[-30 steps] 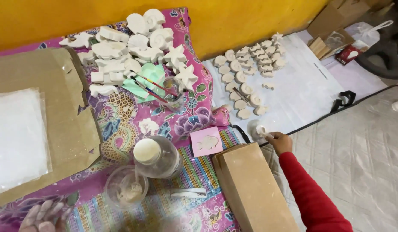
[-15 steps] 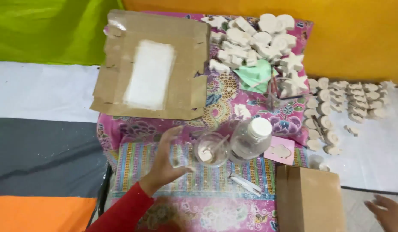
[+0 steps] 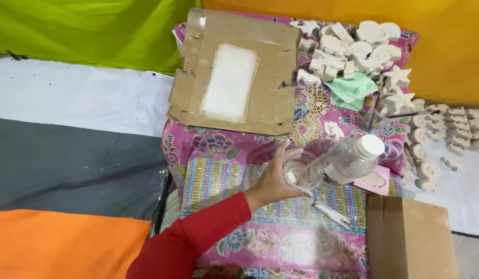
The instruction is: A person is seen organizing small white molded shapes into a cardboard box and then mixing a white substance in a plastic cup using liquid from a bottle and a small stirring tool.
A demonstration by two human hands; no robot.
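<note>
A clear plastic cup [image 3: 301, 170] sat on the pink patterned cloth [image 3: 224, 150], the left hand [image 3: 274, 182] with its fingers [image 3: 281, 155] curled around it. Beside it stood a white-capped clear bottle [image 3: 353, 157]; beyond lay flattened cardboard [image 3: 234, 67] and white plaster shapes [image 3: 353, 46].

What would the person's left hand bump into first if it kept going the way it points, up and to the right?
The left hand already grips a small clear cup. Straight on, the cup would probably meet the clear white-capped bottle right beside it first, though how they sit in depth is hard to judge.
</note>
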